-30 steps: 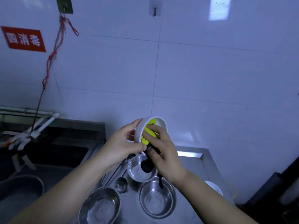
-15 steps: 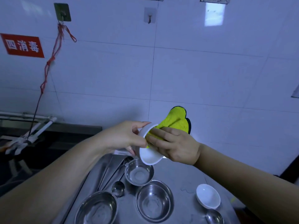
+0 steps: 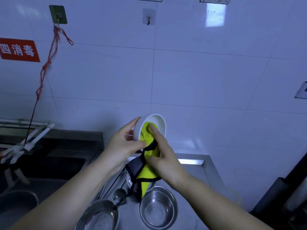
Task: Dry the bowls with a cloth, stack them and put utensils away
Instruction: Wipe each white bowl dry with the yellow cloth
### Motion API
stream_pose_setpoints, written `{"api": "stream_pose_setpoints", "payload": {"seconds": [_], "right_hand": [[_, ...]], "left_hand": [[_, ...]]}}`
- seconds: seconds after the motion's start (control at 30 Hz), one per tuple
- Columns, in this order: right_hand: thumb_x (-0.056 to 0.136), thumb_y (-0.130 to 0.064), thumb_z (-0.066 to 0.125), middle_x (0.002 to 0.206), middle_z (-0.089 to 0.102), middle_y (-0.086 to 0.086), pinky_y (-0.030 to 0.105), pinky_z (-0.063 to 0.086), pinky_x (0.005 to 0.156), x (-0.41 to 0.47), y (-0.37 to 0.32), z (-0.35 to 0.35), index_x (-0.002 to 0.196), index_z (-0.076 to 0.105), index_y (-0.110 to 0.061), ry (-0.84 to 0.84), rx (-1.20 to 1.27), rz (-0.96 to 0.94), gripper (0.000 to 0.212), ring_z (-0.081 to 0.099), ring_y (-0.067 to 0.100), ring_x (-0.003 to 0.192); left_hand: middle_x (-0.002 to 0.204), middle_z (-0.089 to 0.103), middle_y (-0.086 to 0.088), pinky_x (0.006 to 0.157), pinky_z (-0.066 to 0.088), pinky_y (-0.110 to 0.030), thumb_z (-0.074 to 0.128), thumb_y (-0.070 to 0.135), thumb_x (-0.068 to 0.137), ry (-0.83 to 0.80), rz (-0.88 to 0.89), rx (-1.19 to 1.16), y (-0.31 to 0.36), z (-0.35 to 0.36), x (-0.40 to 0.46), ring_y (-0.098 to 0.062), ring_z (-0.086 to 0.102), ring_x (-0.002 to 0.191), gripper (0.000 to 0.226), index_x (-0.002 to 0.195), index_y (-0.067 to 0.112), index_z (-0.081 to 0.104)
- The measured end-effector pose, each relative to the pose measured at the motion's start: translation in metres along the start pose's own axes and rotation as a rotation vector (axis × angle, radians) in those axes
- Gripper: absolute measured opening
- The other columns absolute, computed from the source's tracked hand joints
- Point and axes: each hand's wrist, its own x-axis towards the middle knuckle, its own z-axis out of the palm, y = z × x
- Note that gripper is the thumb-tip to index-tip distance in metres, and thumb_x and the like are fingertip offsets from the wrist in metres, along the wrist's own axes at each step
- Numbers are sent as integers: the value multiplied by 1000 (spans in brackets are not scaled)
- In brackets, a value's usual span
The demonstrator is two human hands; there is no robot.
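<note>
While your left hand [image 3: 123, 145] grips the tilted white bowl [image 3: 150, 126] at frame centre, its mouth faces you. Your right hand [image 3: 163, 156] presses the yellow cloth [image 3: 147, 135] inside with extended fingers, likely wiping it dry.

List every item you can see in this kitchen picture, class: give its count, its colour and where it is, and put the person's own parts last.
white bowl: one, white, held up in front of the wall tiles.
cloth: one, yellow with a dark edge, pushed into the white bowl and hanging down below it.
steel bowls: two in full view, silver, on the steel counter; a third is partly hidden behind the cloth.
ladle: one, silver, on the counter between the steel bowls.
sign: one, red with white characters, on the wall at left.
wall hooks: two, high on the wall.
red string: one, hanging from the left hook.
left hand: holds the white bowl by its rim.
right hand: its fingers press the cloth into the bowl.
</note>
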Motion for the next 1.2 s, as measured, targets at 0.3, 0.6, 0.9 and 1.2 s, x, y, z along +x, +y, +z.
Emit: {"api": "stream_pose_setpoints", "payload": {"seconds": [0.3, 0.6, 0.9, 1.2], "right_hand": [[76, -8, 70, 138, 32, 10, 38, 43, 95, 10, 45, -15, 137, 32, -19, 135, -753, -543, 72, 42, 30, 122], [85, -3, 52, 135, 36, 16, 32, 35, 96, 32, 50, -38, 128, 42, -9, 218, -859, -699, 45, 43, 33, 112], [85, -2, 56, 130, 37, 11, 32, 40, 90, 26, 57, -34, 125, 44, -14, 171, -763, -718, 44, 45, 31, 111], [72, -7, 64, 122, 43, 2, 30, 47, 77, 32, 56, -30, 114, 50, -21, 336, -632, -558, 46, 54, 26, 97]], "left_hand": [[86, 64, -7, 59, 55, -29, 66, 1, 55, -139, -27, 53, 20, 1, -2, -18, 63, 67, 64, 96, 49, 68], [93, 62, -11, 62, 56, -35, 65, 1, 57, -76, 19, 10, 22, 11, 6, -20, 66, 71, 66, 107, 44, 65], [94, 64, -21, 64, 54, -36, 65, 2, 59, -225, -5, 130, 22, 6, 10, -25, 62, 74, 68, 114, 41, 64], [111, 69, -9, 81, 54, -28, 72, 13, 63, -132, 108, 97, 11, 10, 12, -16, 65, 97, 67, 125, 33, 57]]}}
